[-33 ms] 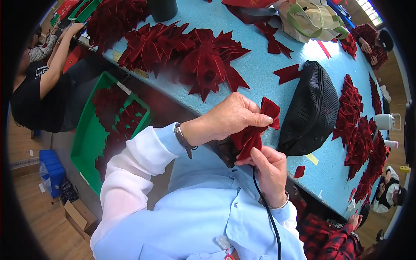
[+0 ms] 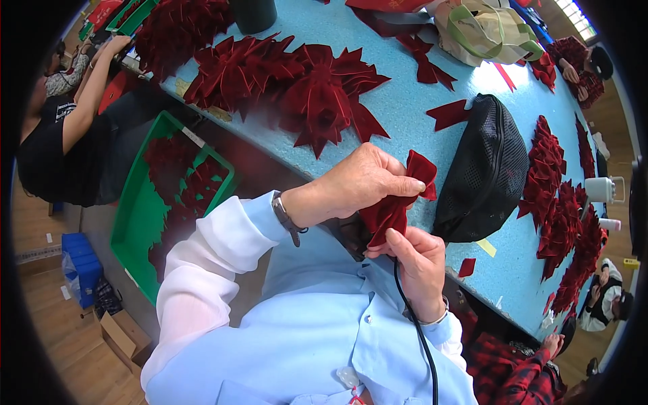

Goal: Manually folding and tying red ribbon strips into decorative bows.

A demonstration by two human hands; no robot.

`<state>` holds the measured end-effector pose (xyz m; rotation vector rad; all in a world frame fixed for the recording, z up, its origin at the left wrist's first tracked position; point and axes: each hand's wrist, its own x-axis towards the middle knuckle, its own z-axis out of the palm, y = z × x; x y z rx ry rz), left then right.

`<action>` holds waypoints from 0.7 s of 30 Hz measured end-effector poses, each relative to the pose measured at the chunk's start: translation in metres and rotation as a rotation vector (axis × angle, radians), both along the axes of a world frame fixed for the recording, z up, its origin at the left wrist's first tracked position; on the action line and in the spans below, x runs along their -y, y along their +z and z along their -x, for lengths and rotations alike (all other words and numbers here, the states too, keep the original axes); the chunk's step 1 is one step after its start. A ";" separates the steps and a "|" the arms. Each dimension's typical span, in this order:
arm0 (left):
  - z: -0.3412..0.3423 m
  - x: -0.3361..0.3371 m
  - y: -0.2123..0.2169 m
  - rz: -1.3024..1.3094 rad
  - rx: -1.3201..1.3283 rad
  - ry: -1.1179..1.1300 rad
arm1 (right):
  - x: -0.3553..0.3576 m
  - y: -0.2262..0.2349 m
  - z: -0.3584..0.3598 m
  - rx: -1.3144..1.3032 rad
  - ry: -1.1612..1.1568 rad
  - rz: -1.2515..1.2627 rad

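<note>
Over the near edge of the table, a dark red velvet bow (image 2: 388,214) is held between my two hands. My left hand (image 2: 361,181) pinches its upper loop between thumb and fingers. At the bow's lower end my right hand (image 2: 420,264) is closed, the thumb pressed on the velvet and the curled fingers behind it. The bow's back and middle are partly hidden by my hands. Beyond my left hand, a heap of red velvet bows (image 2: 324,94) lies on the blue table (image 2: 405,121).
A black mesh bag (image 2: 482,169) stands right of my hands. Left of me is a green crate (image 2: 128,223) with more bows. Farther right lie bow piles (image 2: 560,216); a cloth bag (image 2: 482,30) sits at the back. A black cord (image 2: 417,324) hangs before my chest. Other people sit around.
My right thumb has shifted very slightly to the left on the bow's lower end. My left hand and the bow look the same.
</note>
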<state>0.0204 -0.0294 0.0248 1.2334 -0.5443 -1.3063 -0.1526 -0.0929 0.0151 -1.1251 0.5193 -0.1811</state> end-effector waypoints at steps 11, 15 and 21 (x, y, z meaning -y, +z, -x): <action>0.001 0.000 -0.002 -0.010 0.073 -0.032 | -0.002 0.000 0.000 -0.028 0.087 -0.047; 0.003 -0.006 -0.004 -0.008 0.107 -0.031 | 0.009 0.011 0.013 -0.083 0.124 0.199; 0.018 -0.016 0.009 0.032 0.032 -0.112 | 0.033 0.031 0.002 0.102 -0.416 0.691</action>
